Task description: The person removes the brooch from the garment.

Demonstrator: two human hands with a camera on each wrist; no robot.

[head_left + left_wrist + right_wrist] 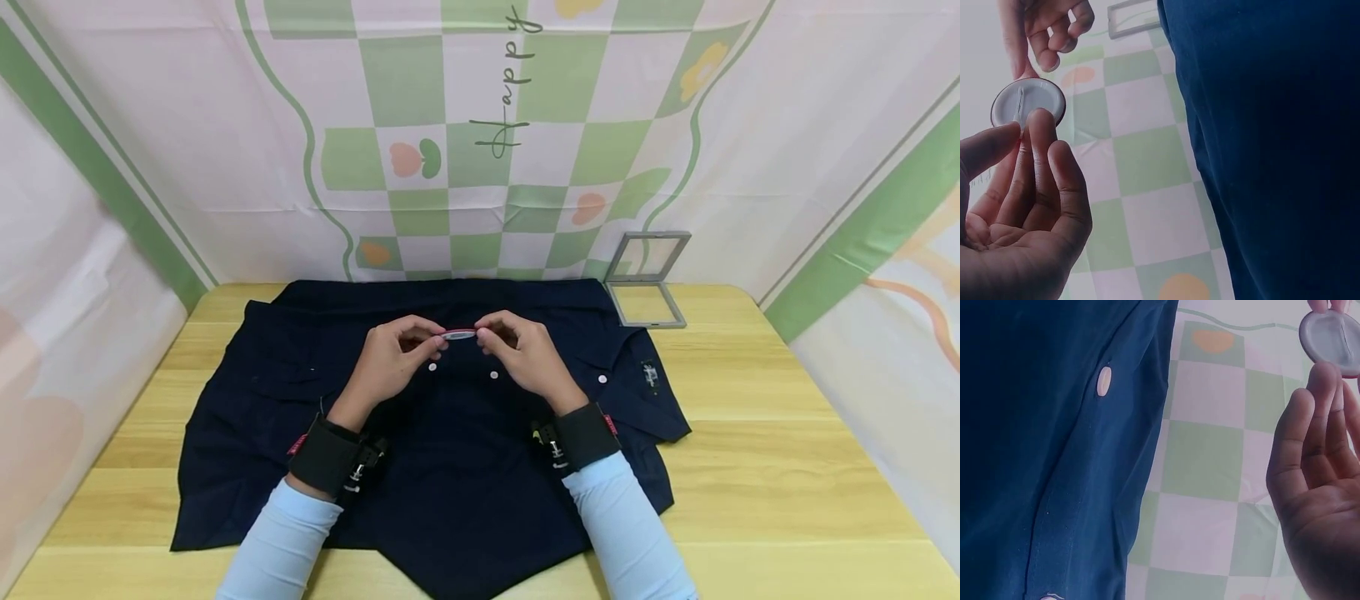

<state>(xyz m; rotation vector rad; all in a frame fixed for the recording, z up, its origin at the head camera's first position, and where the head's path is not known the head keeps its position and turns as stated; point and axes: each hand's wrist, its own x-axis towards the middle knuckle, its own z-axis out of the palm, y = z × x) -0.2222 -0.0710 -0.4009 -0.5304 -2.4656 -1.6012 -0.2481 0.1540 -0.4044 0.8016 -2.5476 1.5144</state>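
A round pin badge [459, 334] with a red edge is held above the shirt, between both hands. Its pale back, with a thin pin across it, faces the left wrist camera. My left hand [393, 354] pinches one side of the badge by thumb and fingers, close to the pin. At the opposite side, my right hand [528, 350] pinches the rim between thumb and forefinger. Beneath both hands a dark navy shirt [465, 483] lies spread on the table. White buttons [432, 367] show on it, as does a small dark patch [650, 375] at its right.
An open grey frame-like case [647, 323] with clear panels stands at the table's back right, beside the shirt. The wooden table [780, 450] extends to the right. A patterned cloth [480, 208] hangs behind and along both sides.
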